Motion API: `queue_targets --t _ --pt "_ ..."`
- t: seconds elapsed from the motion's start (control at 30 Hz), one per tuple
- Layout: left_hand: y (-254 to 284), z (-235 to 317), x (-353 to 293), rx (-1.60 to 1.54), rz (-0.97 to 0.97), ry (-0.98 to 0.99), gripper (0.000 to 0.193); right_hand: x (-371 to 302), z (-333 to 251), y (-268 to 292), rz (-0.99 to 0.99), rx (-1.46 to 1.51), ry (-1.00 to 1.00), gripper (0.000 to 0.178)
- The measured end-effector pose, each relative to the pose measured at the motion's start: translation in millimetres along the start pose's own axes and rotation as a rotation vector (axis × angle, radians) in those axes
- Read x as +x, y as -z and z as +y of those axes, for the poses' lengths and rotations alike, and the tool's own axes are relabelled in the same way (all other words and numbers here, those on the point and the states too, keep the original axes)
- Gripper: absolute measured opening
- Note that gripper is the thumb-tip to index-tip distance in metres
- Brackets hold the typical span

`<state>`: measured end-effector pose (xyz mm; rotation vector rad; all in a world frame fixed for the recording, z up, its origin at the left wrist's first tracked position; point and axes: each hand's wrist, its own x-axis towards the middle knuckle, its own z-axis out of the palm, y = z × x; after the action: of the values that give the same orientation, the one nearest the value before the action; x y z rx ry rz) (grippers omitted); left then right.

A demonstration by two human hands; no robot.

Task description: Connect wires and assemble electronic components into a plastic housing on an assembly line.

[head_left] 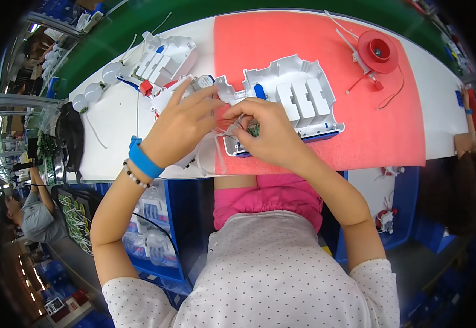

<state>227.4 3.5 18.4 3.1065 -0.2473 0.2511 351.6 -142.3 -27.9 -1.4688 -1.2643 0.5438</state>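
A white plastic housing [298, 79] lies open on the pink mat, with white block shapes and a blue piece inside. At its near left corner my right hand [271, 128] pinches thin wires [230, 130] between thumb and fingers. Part of a green circuit board [254, 130] shows beneath that hand. My left hand [186, 128] spreads its fingers over a second white part, which bears a round white disc [204, 81]. Its fingertips reach close to the wires; whether they touch them is hard to see. The hand hides most of that second part.
A red round fan-like part [377, 52] with cables lies at the mat's far right. Another white housing [167, 57] and several white round pieces [93, 92] sit at the far left. Blue bins [175, 218] stand under the table's front edge. Other people work at both sides.
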Motion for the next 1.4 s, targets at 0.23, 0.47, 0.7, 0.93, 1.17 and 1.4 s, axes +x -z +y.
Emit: queue_targets --t 0.23,0.47,0.7,0.93,1.17,1.4 --pt "16 -8 0 -0.226 0.078 0.005 0.009 -7 6 -2 0.118 -0.171 0.119 0.020" --pt "26 -9 3 -0.642 0.069 0.204 0.005 -9 -29 13 0.207 -0.051 0.260 0.027" --pt "35 -14 26 -0.678 -0.144 0.134 0.005 -25 -33 31 0.324 0.052 0.057 0.012" --pt "37 -5 38 -0.722 -0.201 0.152 0.006 -32 -24 30 0.361 -0.298 0.195 0.013" --pt "32 22 44 -0.673 0.008 0.116 0.014 -31 -23 28 0.416 -0.261 0.340 0.015" --pt "29 27 46 -0.531 0.121 -0.054 0.010 -37 -19 29 0.394 -0.238 0.341 0.013"
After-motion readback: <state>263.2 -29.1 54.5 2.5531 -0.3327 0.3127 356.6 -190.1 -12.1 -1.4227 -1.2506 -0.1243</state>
